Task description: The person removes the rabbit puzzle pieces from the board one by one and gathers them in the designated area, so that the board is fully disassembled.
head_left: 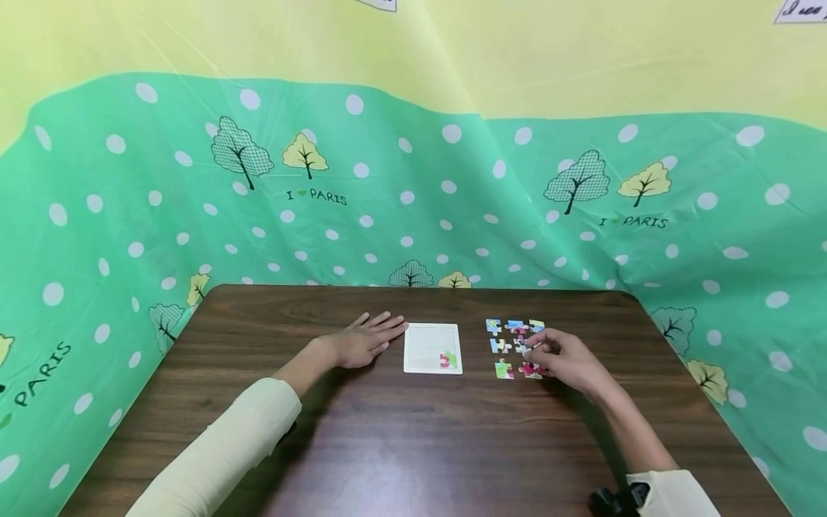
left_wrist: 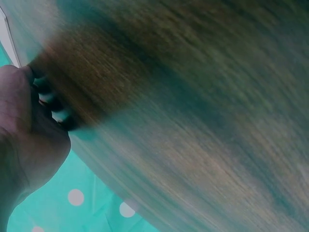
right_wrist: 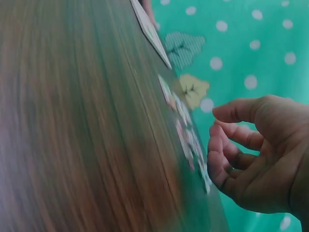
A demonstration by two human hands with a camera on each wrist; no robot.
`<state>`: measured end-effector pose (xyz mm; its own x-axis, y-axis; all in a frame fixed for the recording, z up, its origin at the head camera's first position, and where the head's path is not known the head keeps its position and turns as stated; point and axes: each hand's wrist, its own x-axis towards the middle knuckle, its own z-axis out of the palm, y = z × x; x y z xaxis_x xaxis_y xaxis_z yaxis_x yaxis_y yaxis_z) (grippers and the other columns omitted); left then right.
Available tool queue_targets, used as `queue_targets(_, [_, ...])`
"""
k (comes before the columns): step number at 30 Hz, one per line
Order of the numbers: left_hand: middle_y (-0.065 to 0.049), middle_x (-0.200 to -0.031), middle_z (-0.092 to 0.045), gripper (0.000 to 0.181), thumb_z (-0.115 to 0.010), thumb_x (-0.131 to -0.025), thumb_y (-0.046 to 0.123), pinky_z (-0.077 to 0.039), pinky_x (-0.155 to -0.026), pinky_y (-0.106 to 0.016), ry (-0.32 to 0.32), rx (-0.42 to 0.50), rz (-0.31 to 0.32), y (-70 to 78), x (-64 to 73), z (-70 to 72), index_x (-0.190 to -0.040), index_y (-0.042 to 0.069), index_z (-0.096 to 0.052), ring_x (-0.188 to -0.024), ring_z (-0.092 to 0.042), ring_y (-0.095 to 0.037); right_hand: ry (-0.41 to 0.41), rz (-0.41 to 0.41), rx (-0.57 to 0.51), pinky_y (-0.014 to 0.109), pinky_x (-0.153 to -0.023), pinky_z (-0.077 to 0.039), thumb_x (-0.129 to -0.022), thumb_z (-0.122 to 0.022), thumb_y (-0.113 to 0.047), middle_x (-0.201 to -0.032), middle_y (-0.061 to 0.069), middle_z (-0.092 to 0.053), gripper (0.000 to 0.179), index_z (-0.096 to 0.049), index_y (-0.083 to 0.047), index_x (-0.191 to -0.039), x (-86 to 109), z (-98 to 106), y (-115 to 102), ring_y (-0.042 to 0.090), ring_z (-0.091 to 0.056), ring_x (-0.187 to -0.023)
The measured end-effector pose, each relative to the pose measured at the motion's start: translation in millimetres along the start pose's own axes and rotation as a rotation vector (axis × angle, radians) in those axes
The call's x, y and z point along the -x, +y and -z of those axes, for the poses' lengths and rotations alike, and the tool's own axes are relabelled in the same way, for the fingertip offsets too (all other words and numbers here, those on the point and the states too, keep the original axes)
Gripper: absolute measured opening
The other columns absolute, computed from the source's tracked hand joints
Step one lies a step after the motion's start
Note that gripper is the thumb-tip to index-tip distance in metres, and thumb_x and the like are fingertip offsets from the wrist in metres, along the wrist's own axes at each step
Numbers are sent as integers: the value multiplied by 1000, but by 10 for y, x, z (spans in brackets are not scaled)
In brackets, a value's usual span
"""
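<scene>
My left hand (head_left: 358,343) lies flat with fingers spread on the table, its fingertips at the left edge of a white square puzzle tray (head_left: 423,345). A green and pink puzzle piece (head_left: 448,360) sits in the tray's lower right corner. To the tray's right, loose puzzle pieces (head_left: 500,346) are laid out in rows. Above the right side of these pieces hovers my right hand (head_left: 562,359), with fingers loosely bent. In the right wrist view a small gap shows between thumb (right_wrist: 236,110) and fingers, and no piece is visible there. It partly hides some pieces.
The brown wooden table (head_left: 413,445) has its far edge just behind the tray and pieces. A green and yellow printed cloth (head_left: 413,179) hangs behind it and at both sides.
</scene>
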<state>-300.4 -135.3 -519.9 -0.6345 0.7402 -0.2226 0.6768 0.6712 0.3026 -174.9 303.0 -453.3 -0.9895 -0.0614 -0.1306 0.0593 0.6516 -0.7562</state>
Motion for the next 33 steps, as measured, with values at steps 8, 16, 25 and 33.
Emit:
queue_targets(8, [10, -193, -7, 61, -29, -125, 38, -2, -146, -61, 8, -34, -3, -40, -24, -17, -183, 36, -11, -181, -1, -25, -68, 60, -126, 32, -69, -62, -106, -78, -16, -103, 9, -68, 33, -70, 5, -130, -43, -201, -252, 21, -66, -83])
queue_targets(16, [10, -193, -7, 61, -29, -125, 38, -3, -146, -60, 5, -26, 0, -40, -23, -30, -183, 37, -11, -180, -1, -24, -123, 119, -150, 32, -67, -61, -100, -81, -11, -101, 12, -73, 33, -71, 7, -126, -138, -445, -435, 21, -69, -78])
queue_targets(25, [7, -193, -9, 60, -30, -125, 36, -1, -146, -63, 6, 14, -2, 3, 21, 9, -183, 35, -14, -181, -1, -27, -215, 110, -203, 36, -74, -69, -97, -81, -1, -98, 14, -72, 26, -71, 10, -119, -242, -757, -636, 18, -70, -83])
queue_targets(33, [3, -193, -12, 60, -31, -125, 33, -2, -145, -64, 19, 20, -14, 17, 29, 10, -183, 31, -17, -180, -4, -30, -201, 107, -142, 30, -68, -64, -94, -87, -4, -90, 9, -71, 26, -76, 4, -116, -336, -920, -613, 16, -66, -78])
